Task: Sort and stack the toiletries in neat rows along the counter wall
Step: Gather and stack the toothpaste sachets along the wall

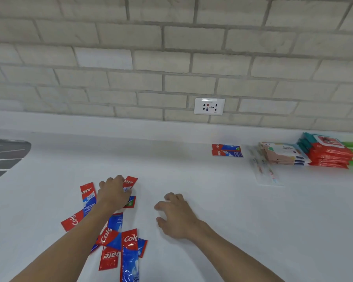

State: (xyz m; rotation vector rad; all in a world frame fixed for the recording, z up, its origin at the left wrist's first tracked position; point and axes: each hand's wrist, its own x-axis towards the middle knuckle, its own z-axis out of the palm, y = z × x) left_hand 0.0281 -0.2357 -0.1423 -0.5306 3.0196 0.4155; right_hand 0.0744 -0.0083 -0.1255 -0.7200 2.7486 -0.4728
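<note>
On the white counter (pixel 243 210) below a brick wall (pixel 171 58), a sachet (pixel 130 182) is gripped by the left hand (pixel 113 195), nothing by the slack right hand (pixel 176 217).

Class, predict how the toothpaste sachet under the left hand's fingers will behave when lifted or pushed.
Probably floppy: the toothpaste sachet is a thin flat pouch, like the loose sachets overlapping nearer the camera. Likely light for its size, being so flat. Its glossy film may slide easily on the smooth white counter.
</note>
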